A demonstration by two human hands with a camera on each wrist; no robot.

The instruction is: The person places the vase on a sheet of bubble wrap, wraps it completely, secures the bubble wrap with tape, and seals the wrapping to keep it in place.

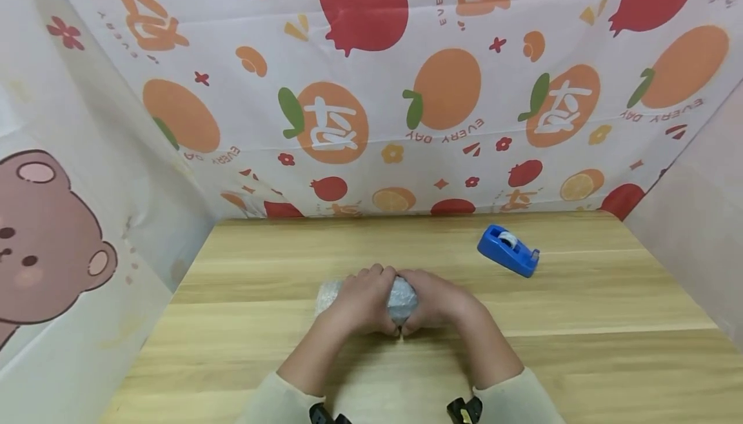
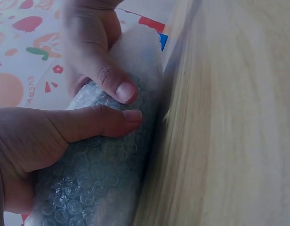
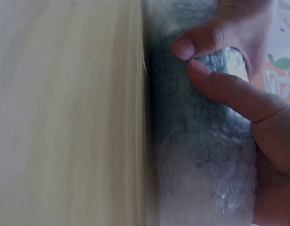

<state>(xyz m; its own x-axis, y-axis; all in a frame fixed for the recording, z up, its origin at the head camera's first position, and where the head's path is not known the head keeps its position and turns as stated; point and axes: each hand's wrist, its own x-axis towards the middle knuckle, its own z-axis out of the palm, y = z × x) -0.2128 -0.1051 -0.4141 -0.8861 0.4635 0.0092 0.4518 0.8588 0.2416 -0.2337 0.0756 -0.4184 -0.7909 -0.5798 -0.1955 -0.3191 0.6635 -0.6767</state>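
A roll of bubble wrap lies across the table, its clear bubbles plain in the left wrist view; what may be inside cannot be made out. The left hand grips the bubble wrap from above, its thumb along the near side. Close beside it, the right hand holds the same roll, with its fingers over the far side. In the right wrist view both thumbs press on the bubble wrap, tips nearly meeting. One end of the roll sticks out past the left hand; the right hand hides much of the other end.
A blue tape dispenser with a roll of tape stands at the back right of the wooden table. Behind the table hangs a fruit-printed cloth, and a bear-printed cloth hangs on the left.
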